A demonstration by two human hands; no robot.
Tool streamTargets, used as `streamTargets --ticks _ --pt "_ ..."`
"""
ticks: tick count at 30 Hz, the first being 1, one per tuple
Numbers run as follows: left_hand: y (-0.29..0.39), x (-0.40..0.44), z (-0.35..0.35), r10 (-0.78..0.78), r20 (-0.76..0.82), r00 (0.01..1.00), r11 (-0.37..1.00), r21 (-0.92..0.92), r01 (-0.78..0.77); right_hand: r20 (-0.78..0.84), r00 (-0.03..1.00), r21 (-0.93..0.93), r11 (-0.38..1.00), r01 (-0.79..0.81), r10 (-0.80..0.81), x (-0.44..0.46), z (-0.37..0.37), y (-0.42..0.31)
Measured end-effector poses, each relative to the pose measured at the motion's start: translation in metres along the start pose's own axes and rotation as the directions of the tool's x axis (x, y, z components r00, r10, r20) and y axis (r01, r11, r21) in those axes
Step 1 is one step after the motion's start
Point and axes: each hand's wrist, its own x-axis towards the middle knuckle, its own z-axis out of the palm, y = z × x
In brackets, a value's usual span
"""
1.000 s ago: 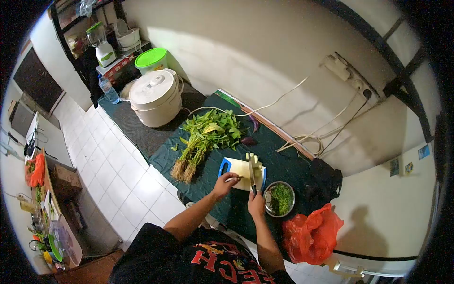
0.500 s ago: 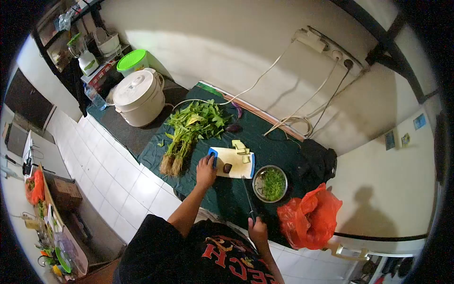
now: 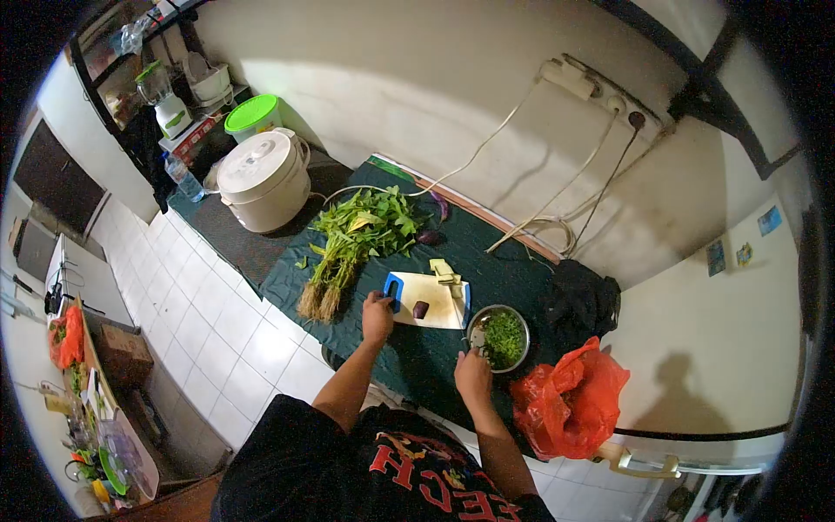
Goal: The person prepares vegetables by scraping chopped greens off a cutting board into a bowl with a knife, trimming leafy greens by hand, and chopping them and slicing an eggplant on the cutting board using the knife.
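A white cutting board [image 3: 435, 304] with blue ends lies on the dark green cloth. My left hand [image 3: 377, 318] is closed at its left end, by the handle slot. On the board sit a short dark purple eggplant piece [image 3: 421, 309] and several pale cut eggplant pieces [image 3: 446, 272]. My right hand [image 3: 472, 372] is closed round the dark handle of a knife [image 3: 465, 343], between the board's lower right corner and the bowl; its blade is hard to make out. A metal bowl [image 3: 525, 341] of chopped greens stands just right of the board.
Leafy greens with roots [image 3: 361, 230] lie left of the board, with purple eggplants [image 3: 430, 237] behind. An orange-red plastic bag [image 3: 570, 400] is at the right, near a black bag [image 3: 583, 300]. A white rice cooker [image 3: 261, 187] stands at the left; cables hang along the wall.
My right hand has moved up and forward with the knife, closer to the board and bowl. The left hand has shifted slightly down along the board's left end.
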Motion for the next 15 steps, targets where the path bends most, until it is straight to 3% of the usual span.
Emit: streamTargets --ticks 1,5,8,10,11,13,14,15 --pt "-0.001 0.003 -0.001 -0.05 0.069 0.996 0.998 -0.023 0.052 -0.021 1.0 -0.015 1.0 0.013 -0.013 0.006 0.002 0.001" --pt "0.007 -0.008 -0.009 -0.024 0.031 0.999 0.995 0.097 0.021 -0.042 0.997 -0.001 0.998 0.067 -0.067 0.006 0.005 0.007" --pt "0.019 -0.017 -0.022 -0.09 0.066 0.994 0.986 0.146 0.079 -0.1 0.985 0.032 0.989 0.142 -0.138 -0.015 0.017 0.027" --pt "0.018 -0.022 -0.025 0.034 0.034 0.999 0.95 0.308 -0.043 -0.16 0.973 0.062 0.982 0.179 -0.167 -0.032 0.015 0.028" --pt "0.018 -0.025 -0.024 0.035 0.036 0.999 0.95 0.31 -0.045 -0.064 0.993 0.104 0.989 0.107 -0.101 -0.045 0.007 0.029" --pt "0.019 -0.027 -0.017 0.306 0.113 0.945 0.914 0.242 -0.325 0.05 0.999 0.133 0.991 -0.021 0.014 -0.066 -0.007 0.027" --pt "0.024 -0.027 -0.014 0.31 0.113 0.944 0.913 0.241 -0.329 0.046 0.999 0.134 0.991 -0.022 0.016 -0.073 -0.006 0.031" --pt "0.033 -0.027 -0.012 0.395 0.2 0.897 0.891 0.156 -0.427 0.081 0.996 0.137 0.99 -0.043 0.032 -0.08 -0.004 0.037"
